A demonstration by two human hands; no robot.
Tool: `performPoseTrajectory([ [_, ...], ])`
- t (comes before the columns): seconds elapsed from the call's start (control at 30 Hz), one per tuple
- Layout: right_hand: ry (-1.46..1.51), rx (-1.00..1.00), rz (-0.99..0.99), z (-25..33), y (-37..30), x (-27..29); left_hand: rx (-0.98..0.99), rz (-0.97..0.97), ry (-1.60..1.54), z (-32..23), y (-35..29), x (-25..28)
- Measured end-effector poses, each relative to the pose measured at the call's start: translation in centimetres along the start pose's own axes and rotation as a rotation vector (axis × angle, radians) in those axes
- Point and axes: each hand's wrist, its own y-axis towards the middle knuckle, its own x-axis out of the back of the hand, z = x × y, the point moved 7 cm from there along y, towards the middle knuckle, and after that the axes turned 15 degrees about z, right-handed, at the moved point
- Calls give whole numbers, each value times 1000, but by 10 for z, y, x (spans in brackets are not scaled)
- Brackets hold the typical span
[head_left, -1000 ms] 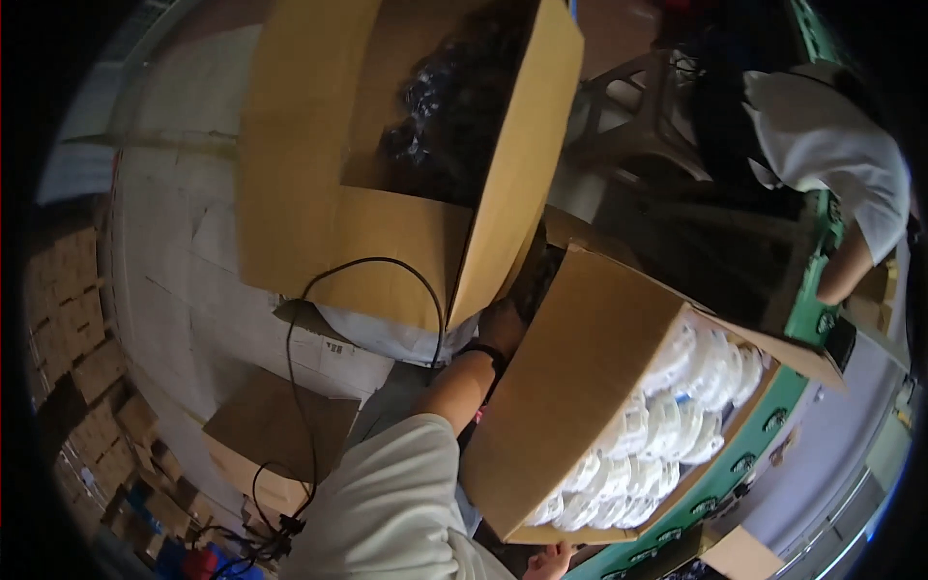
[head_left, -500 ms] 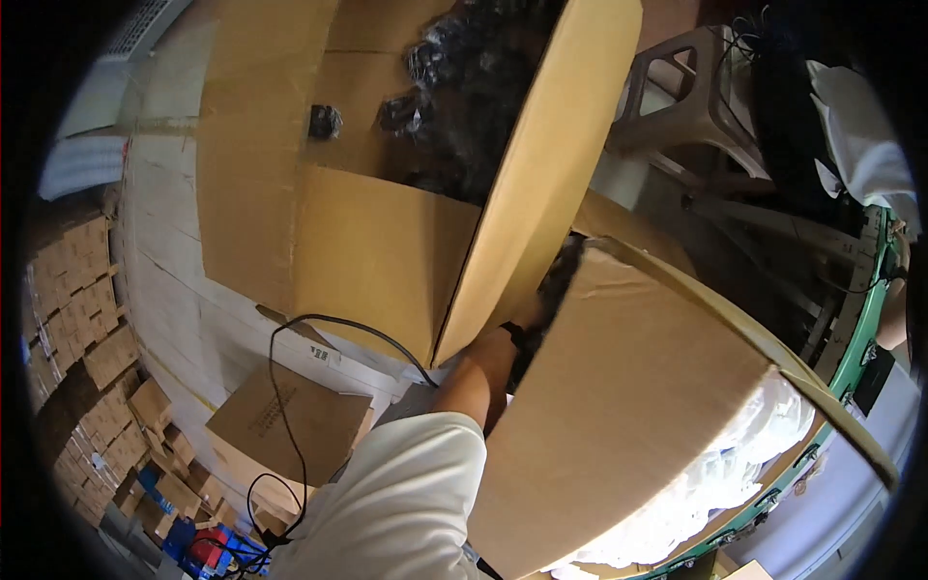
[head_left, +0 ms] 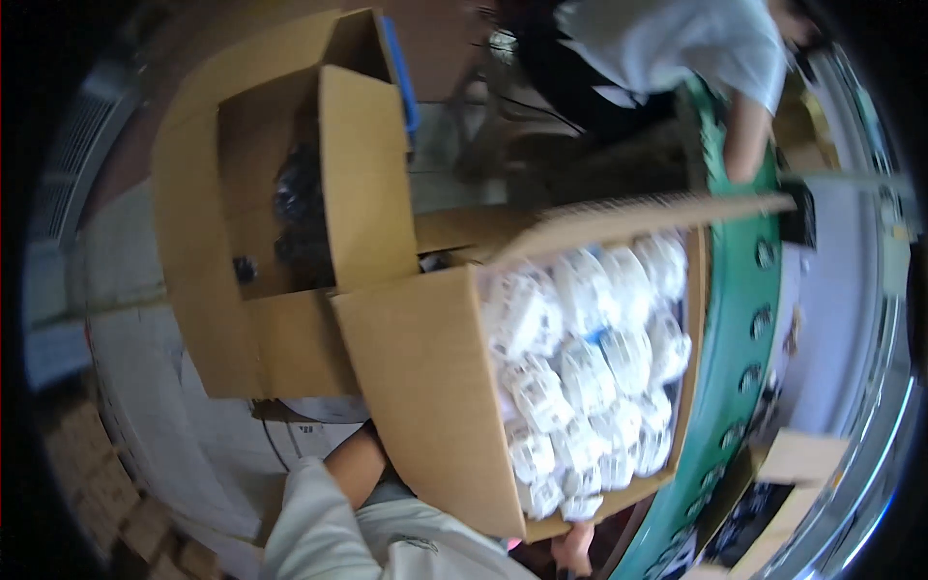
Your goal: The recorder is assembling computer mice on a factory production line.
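Observation:
A large open cardboard box (head_left: 420, 396) stands right in front of me, packed with rows of white plastic-wrapped bundles (head_left: 580, 372). My left forearm (head_left: 359, 466) runs behind the box's left side, where the box hides the hand and its fingers. At the box's near right corner, my right hand (head_left: 574, 547) grips the lower edge, its fingertips partly covered by the cardboard. A raised flap (head_left: 638, 220) sticks out along the box's far side.
Another open carton (head_left: 193, 242) holding dark plastic-wrapped items (head_left: 302, 193) adjoins on the left. A green conveyor (head_left: 739, 290) runs along the right, with a co-worker's arm (head_left: 746, 135) over its far end. A smaller open carton (head_left: 802, 459) sits beyond it.
My view has swung right, bringing the bundles, the conveyor and my right hand into sight. The dark-filled carton now appears farther left. My left arm remains behind the box.

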Motion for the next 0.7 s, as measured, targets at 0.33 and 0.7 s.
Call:
performPoseTrajectory([
  [0.33,-16,41,-116,32,23,20,-82,-90,448,-104,-198,-153],
  [0.7,21,171,-75,121,57,101,-42,-142,610,-206,-28,-322],
])
